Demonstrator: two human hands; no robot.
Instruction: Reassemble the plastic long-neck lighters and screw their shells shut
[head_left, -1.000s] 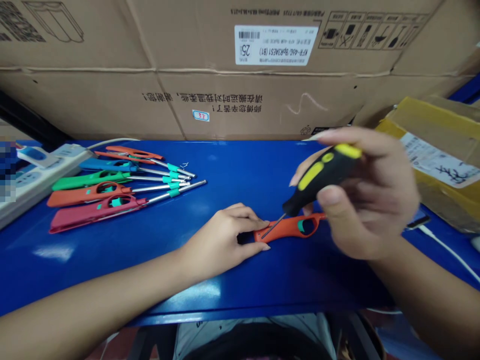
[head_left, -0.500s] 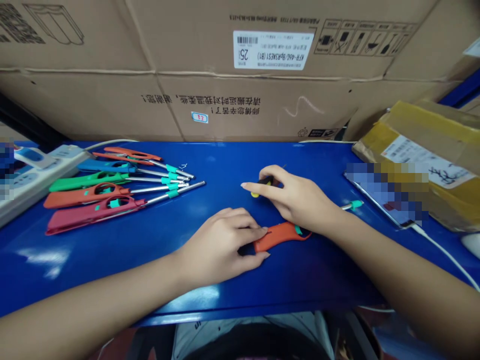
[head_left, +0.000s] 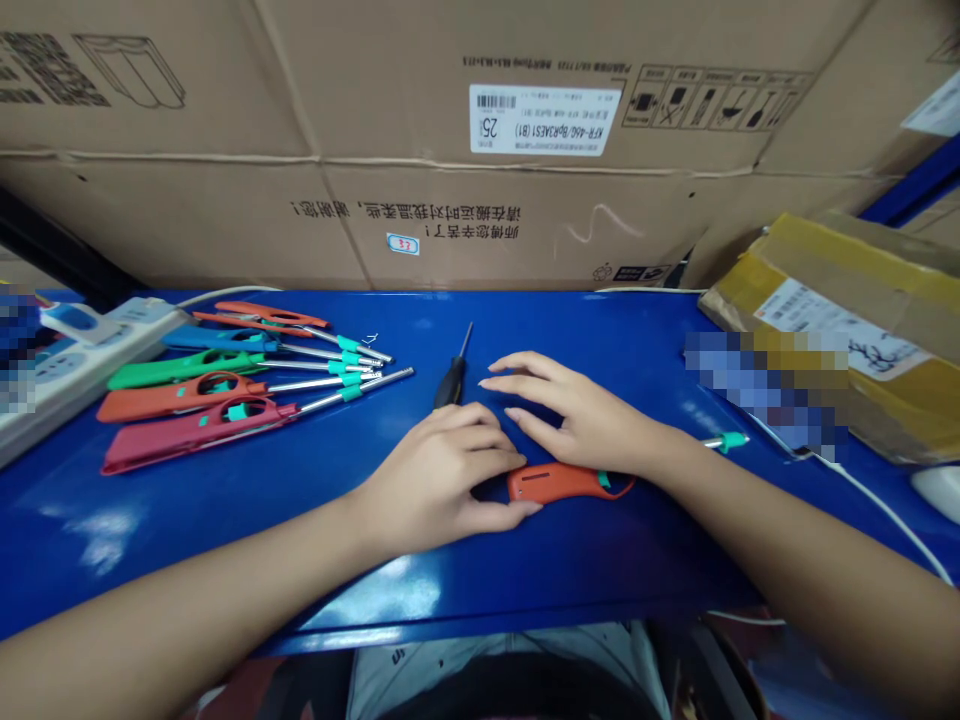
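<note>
An orange long-nosed lighter [head_left: 559, 482] lies on the blue table, its slotted handle end towards my left hand. The thumb and index finger of my left hand [head_left: 454, 478] grip that end. Above the lighter is my right hand [head_left: 581, 412], its fingers stretched out and apart with nothing in them. My right wrist and forearm hide part of the lighter's metal rod, and the green-collared tip [head_left: 726, 440] shows beyond. A black-handled screwdriver [head_left: 451, 382] lies past my left knuckles, blade pointing away; the hand covers its handle end.
Several similar lighters [head_left: 199, 430] in red, orange, green and blue lie fanned at the left, beside a white power strip [head_left: 71, 375]. Small metal pieces [head_left: 371, 340] lie near their tips. A phone [head_left: 757, 395] and a taped parcel [head_left: 840, 300] are at the right. A large carton [head_left: 390, 130] stands behind.
My right hand has let go of the screwdriver, which now lies on the table to the left. Its fingers have spread. My left hand stays at the orange lighter.
</note>
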